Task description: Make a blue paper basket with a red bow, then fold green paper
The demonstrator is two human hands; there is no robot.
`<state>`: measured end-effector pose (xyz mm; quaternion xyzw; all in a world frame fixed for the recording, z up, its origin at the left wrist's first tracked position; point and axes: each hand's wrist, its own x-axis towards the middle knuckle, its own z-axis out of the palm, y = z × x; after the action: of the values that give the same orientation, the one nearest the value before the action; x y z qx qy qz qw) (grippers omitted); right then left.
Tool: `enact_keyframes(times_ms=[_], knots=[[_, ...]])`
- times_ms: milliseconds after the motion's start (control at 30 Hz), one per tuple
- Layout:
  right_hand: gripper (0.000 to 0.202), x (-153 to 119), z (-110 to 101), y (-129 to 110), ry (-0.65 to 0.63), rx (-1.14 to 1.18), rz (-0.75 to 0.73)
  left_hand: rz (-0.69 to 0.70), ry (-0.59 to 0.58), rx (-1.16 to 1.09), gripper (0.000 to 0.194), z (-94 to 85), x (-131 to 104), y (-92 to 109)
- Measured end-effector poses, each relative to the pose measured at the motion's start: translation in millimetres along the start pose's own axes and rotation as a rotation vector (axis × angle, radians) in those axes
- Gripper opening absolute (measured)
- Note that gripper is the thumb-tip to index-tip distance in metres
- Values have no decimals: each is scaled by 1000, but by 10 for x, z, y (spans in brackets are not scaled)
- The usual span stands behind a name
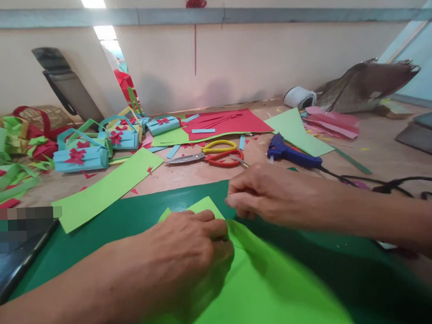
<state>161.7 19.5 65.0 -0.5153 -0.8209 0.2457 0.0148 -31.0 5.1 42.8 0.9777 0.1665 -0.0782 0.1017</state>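
My left hand (pixel 201 244) is curled over a bright green paper sheet (pixel 275 293), its fingers closed on a folded part near the far corner. The sheet's near side bows up and is blurred. Just right of that corner, my right hand (pixel 251 194) is closed around a thin, pointed, metallic tool (pixel 241 161); its tip sticks out above the fingers, and its kind is unclear. Beneath the paper lies a dark green mat (pixel 142 203). Scissors (pixel 208 155) with one yellow and one red handle rest beyond my hands.
A blue glue gun (pixel 292 153) with a black cord lies at right. Red paper (pixel 235 120) and a green strip (pixel 110 188) lie beyond the mat. Small blue paper bags (pixel 80 158) with red bows stand at left, near a dark device (pixel 25 263). A brown bag (pixel 363 86) sits far right.
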Motion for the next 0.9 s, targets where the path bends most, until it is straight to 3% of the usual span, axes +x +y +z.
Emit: enact_keyframes(times_ms=[100, 267, 900], knots=[[30, -78, 108, 136, 79, 215, -38, -1, -49, -2, 13, 10, 41, 0], [22, -95, 330, 291, -44, 491, 18, -93, -79, 19, 18, -26, 62, 120], [24, -116, 481, 350, -4, 480, -54, -69, -15, 25, 30, 20, 18, 105]])
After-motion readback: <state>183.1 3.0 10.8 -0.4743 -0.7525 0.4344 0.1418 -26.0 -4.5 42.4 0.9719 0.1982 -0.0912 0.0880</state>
